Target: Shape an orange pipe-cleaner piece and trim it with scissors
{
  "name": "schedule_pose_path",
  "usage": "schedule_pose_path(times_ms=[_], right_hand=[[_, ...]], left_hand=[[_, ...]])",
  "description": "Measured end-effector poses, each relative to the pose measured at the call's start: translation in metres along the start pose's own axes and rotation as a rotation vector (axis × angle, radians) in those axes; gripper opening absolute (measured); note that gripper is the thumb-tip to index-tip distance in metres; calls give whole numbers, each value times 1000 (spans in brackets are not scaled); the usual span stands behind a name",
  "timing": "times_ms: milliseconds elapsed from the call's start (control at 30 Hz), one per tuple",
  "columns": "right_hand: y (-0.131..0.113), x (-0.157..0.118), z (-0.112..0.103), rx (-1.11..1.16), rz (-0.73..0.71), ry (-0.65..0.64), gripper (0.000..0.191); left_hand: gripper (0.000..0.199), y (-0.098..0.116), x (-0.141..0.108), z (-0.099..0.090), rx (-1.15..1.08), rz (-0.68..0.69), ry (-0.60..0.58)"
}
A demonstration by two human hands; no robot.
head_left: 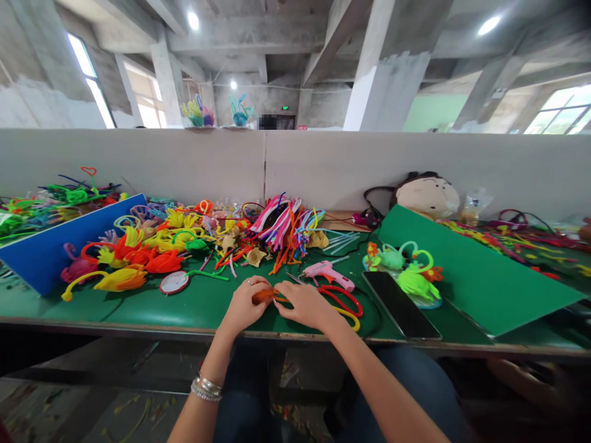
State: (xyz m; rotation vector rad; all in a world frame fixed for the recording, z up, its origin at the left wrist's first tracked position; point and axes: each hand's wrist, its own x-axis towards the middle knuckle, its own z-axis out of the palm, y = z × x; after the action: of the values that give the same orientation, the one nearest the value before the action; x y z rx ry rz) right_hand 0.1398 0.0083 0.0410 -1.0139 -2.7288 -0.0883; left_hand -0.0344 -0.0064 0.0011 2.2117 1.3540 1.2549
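Near the front edge of the green table, my left hand (248, 301) has its fingers closed on an orange fuzzy piece (262, 297). My right hand (302, 301) pinches the same piece from the other side, the two hands almost touching. Just behind my right hand lie scissors (295, 279), their handles red and yellow, partly hidden by that hand. A pink glue gun (330, 274) rests behind them. Bundles of pink, white and blue fuzzy stems (281, 224) stand further back.
Finished yellow and orange fuzzy swans (122, 279) crowd the left, beside a blue board (78, 246). A black phone (401, 304), a green swan (418, 284) and a green board (475, 277) are at right. A grey partition (194, 160) runs behind the table.
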Motion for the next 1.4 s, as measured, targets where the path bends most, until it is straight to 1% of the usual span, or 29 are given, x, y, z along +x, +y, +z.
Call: schedule_pose_path(times_ms=[167, 300, 633, 867, 1033, 1233, 1400], right_hand=[[1, 0, 1, -49, -34, -1, 20], [0, 1, 3, -75, -34, -15, 26], [-1, -2, -4, -158, -32, -57, 23], [5, -1, 8, -324, -136, -26, 14], [4, 1, 10, -416, -187, -2, 17], [2, 1, 8, -396, -157, -5, 17], [4, 1, 6, -346, -143, -16, 17]], left_hand=[[18, 1, -1, 0, 30, 17, -1], [18, 0, -1, 1, 49, 31, 2], [21, 6, 0, -2, 144, 102, -30], [14, 9, 1, -3, 182, 125, -16], [15, 7, 0, -3, 187, 115, -12], [16, 5, -2, 0, 221, 93, 8], [20, 12, -1, -3, 249, 120, -38]])
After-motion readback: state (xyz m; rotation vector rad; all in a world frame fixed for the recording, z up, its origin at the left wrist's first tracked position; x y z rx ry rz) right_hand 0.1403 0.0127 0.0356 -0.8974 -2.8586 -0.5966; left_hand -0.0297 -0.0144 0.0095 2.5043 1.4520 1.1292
